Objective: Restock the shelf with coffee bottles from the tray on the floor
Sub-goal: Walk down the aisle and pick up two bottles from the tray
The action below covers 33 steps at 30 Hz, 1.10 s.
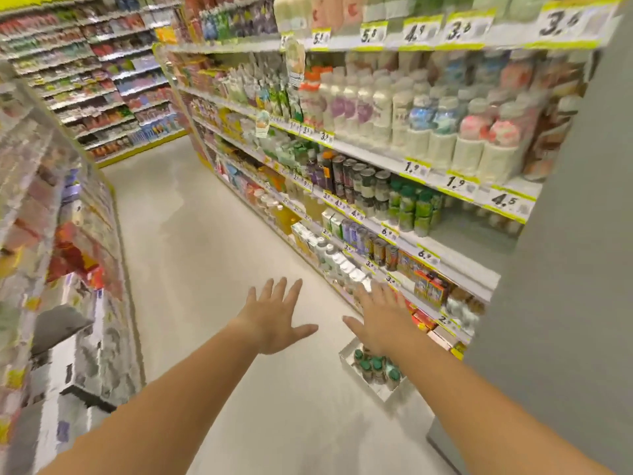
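A clear tray (346,354) sits on the floor at the foot of the right-hand shelf, holding several coffee bottles (378,366) with green caps. Similar green-capped bottles (416,207) stand on the middle shelf (455,258), with bare shelf space to their right. My left hand (274,315) is stretched out over the floor, palm down, fingers spread, holding nothing. My right hand (383,317) is also spread and empty, hovering above the tray and partly hiding it.
Stocked shelving lines the right side of the aisle with yellow price tags (510,200). A grey pillar (565,269) stands at the near right. Another shelf unit (68,269) runs along the left. The pale floor (212,234) stretches ahead between them.
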Each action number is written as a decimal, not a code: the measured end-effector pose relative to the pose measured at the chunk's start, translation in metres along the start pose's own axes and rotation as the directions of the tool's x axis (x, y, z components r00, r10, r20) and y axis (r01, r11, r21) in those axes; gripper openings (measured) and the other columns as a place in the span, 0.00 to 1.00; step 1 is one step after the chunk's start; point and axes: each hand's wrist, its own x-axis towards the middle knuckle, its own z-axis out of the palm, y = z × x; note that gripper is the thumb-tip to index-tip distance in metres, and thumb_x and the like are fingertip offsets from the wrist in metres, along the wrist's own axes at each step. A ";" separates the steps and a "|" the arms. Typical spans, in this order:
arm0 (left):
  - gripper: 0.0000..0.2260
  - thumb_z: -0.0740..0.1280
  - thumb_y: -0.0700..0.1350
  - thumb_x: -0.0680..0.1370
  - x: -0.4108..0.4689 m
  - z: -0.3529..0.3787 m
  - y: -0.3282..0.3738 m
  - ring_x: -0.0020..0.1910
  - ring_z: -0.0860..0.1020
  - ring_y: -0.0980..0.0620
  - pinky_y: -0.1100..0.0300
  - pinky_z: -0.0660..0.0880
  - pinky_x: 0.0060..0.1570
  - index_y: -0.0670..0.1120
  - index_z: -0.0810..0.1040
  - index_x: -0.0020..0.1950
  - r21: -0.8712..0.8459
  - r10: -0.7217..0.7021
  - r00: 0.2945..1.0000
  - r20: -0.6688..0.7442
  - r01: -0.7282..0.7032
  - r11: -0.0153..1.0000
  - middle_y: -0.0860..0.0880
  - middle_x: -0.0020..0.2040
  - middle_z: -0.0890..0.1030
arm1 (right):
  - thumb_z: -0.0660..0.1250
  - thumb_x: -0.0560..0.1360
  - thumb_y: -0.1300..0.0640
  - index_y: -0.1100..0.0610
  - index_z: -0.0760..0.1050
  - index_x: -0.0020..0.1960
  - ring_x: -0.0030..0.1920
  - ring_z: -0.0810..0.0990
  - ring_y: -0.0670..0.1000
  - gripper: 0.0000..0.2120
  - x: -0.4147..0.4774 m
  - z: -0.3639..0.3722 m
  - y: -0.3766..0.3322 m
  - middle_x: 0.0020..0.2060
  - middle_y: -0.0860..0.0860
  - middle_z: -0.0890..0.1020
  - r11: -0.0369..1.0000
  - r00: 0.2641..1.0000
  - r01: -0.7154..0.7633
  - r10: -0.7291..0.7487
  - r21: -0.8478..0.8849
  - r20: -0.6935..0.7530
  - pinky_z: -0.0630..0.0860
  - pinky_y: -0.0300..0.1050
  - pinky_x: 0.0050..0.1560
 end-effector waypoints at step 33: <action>0.46 0.40 0.75 0.69 0.482 0.387 0.059 0.81 0.43 0.43 0.41 0.49 0.78 0.51 0.33 0.80 0.094 0.753 0.552 0.358 -0.824 0.559 0.45 0.83 0.43 | 0.45 0.82 0.36 0.51 0.37 0.82 0.81 0.39 0.56 0.35 0.232 0.432 0.082 0.82 0.55 0.41 0.575 0.616 -0.787 0.720 0.223 0.319 0.41 0.56 0.80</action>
